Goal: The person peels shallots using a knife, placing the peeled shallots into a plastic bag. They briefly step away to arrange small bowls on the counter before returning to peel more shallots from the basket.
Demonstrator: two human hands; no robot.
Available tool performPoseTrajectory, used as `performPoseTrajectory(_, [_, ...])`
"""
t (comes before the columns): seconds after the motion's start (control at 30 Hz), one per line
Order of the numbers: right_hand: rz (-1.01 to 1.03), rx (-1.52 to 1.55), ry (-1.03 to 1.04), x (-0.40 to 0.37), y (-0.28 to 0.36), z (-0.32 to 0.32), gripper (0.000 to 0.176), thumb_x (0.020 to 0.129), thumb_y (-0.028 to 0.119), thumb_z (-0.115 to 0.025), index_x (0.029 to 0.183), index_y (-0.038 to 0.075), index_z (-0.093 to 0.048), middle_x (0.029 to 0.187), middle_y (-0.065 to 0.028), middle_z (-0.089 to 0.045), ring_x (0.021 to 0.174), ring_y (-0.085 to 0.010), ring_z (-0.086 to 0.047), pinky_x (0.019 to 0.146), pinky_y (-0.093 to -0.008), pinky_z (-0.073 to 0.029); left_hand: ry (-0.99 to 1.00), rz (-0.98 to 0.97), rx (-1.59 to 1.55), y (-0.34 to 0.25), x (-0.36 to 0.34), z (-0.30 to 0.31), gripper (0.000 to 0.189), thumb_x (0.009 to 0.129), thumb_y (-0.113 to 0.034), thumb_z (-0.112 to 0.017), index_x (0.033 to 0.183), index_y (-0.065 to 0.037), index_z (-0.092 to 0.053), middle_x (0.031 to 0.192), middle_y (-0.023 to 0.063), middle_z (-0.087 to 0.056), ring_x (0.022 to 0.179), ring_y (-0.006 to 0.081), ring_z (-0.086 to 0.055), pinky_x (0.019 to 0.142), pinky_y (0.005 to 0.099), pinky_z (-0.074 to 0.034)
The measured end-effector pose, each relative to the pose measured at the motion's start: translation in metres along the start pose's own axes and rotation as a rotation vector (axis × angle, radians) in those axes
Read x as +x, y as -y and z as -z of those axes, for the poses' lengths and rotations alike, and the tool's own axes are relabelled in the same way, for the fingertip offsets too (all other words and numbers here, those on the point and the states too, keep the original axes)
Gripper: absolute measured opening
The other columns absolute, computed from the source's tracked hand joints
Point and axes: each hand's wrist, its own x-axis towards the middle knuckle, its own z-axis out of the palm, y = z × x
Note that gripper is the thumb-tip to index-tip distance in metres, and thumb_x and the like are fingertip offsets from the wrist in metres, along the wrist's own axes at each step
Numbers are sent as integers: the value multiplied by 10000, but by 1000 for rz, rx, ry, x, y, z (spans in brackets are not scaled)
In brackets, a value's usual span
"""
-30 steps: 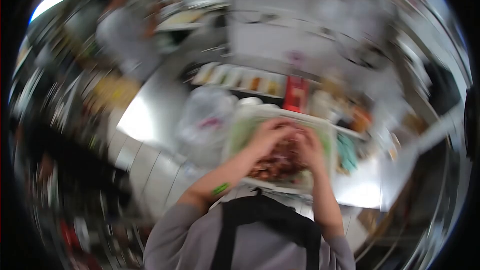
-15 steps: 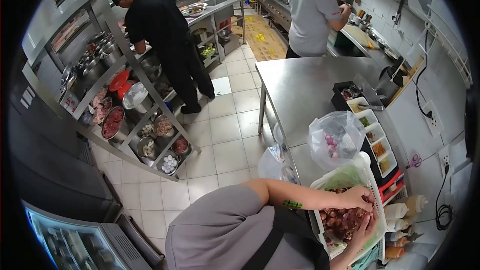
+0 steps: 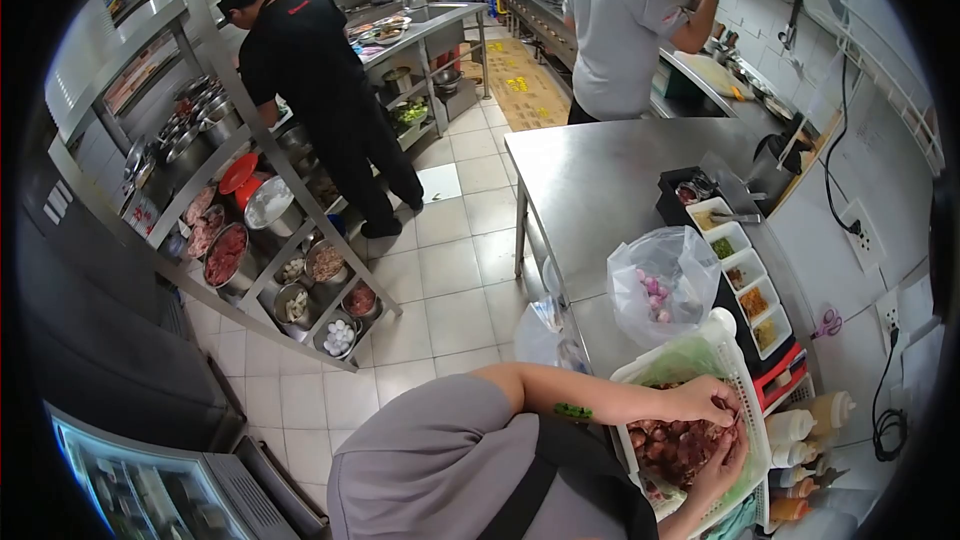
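My left hand [image 3: 708,399] and my right hand [image 3: 722,468] are both inside a white plastic basket [image 3: 738,358] lined with green. The basket holds a heap of reddish-brown pieces [image 3: 668,445]. The fingertips of both hands meet over the heap at the basket's right side and pinch one small piece between them. My left forearm, with a green mark near the elbow, reaches across the basket's front rim. The basket rests on the near end of a steel table [image 3: 600,180].
A clear plastic bag [image 3: 665,280] with small pink bulbs stands just behind the basket. Condiment trays [image 3: 745,275] and sauce bottles [image 3: 800,430] line the wall side. One person in black [image 3: 320,90] works at a shelf rack of bowls [image 3: 260,240]. Another in grey [image 3: 620,30] stands at the far counter.
The view swung from down at the basket to the left across the kitchen, then steadied. My hands stayed in the basket. The person in grey has raised an arm.
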Motion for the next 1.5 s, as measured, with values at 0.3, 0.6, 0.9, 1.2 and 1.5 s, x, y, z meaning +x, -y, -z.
performPoseTrajectory(0.3, [-231,-76,-130,2,3,11,280,874,36,-484,1142,3,-558,1129,-150,-582,1062,-242,-546,923,-310,-394,46,46,-387,1,10,4,308,817,-79,-629,1083,51,-542,987,131,-624,885,191,-619,803,302,-507])
performPoseTrajectory(0.6, [-267,204,-247,2,8,14,231,894,125,-520,1111,46,-519,929,-111,-621,807,-195,-596,714,-312,-464,187,297,-358,-21,31,2,278,851,-92,-588,1103,14,-540,1018,101,-615,919,193,-624,767,279,-536])
performPoseTrajectory(0.9, [-48,178,-136,3,35,17,341,858,106,-553,1196,66,-521,1090,-115,-605,1011,-209,-576,871,-311,-426,164,201,-376,2,29,0,192,826,-10,-597,1013,-44,-570,1037,61,-591,954,148,-585,869,284,-491])
performPoseTrajectory(1.2, [-89,87,-161,2,37,7,296,845,133,-577,1133,68,-557,1046,-138,-616,961,-281,-597,815,-341,-448,64,196,-243,7,23,3,190,827,3,-582,1014,-22,-566,1005,68,-604,909,142,-599,826,265,-507])
performPoseTrajectory(1.5, [-106,341,-220,4,12,8,241,869,172,-569,1077,51,-576,941,-100,-626,885,-208,-589,815,-305,-438,110,227,-240,-1,19,-4,255,836,12,-559,1090,16,-541,1008,98,-609,913,173,-608,824,270,-516])
